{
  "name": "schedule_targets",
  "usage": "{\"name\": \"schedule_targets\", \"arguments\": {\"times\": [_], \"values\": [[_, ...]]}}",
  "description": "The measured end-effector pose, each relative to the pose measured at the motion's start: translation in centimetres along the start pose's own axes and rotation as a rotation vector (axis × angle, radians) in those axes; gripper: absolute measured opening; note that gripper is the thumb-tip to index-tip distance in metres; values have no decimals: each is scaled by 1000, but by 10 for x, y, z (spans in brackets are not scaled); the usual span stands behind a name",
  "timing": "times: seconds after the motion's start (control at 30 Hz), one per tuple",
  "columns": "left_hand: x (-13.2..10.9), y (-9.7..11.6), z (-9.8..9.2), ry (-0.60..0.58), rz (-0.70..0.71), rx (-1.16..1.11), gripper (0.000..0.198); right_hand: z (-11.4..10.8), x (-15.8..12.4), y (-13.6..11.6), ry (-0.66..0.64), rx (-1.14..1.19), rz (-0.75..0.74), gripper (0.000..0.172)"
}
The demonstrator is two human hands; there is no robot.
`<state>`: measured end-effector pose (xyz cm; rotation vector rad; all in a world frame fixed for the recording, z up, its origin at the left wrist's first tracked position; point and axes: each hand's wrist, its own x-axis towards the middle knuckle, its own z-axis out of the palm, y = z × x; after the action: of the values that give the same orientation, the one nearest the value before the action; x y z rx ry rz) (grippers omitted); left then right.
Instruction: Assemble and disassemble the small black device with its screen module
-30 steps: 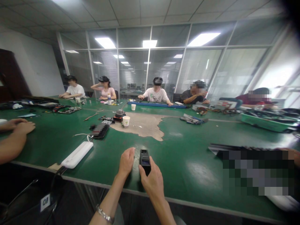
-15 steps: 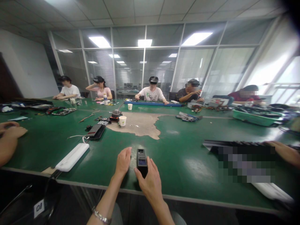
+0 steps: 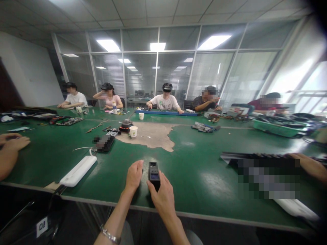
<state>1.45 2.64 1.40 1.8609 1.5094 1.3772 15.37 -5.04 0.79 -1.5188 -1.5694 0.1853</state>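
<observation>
A black handheld device (image 3: 153,173) with a small bluish screen and buttons stands on the green table (image 3: 199,170) near its front edge. My right hand (image 3: 163,194) grips its near end, thumb on the left side and fingers along the right. To the left of the device, my left hand (image 3: 134,175) rests on its side edge, fingers stretched out and holding nothing. A small gap separates it from the device. A metal bracelet (image 3: 109,234) circles my left wrist.
A white power strip (image 3: 78,171) lies to the left, a pixelated dark object (image 3: 265,177) to the right. Paper cups (image 3: 133,131), gloves (image 3: 204,127) and a green basket (image 3: 279,128) stand or lie farther back. Co-workers' hands show at left (image 3: 16,143) and right (image 3: 309,166); several people sit opposite.
My right hand and the device shift very slightly to the left. My left hand stays where it was.
</observation>
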Motion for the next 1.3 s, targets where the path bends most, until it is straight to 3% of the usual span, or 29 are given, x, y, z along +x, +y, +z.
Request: {"name": "schedule_targets", "arguments": {"times": [0.33, 0.57, 0.77, 1.3], "values": [[0, 1, -1, -10, 3, -12, 45, -28, 29, -17, 18, 193, 30, 55], [0, -2, 1, -2, 9, 6, 46, -51, 34, 28, 76, 100, 114, 59], [-1, -1, 1, 8, 1, 15, 46, -44, 22, 59, 35, -1, 69, 58], [-1, -3, 1, 6, 9, 9, 45, -36, 8, 69, 52, -224, 72, 77]]}}
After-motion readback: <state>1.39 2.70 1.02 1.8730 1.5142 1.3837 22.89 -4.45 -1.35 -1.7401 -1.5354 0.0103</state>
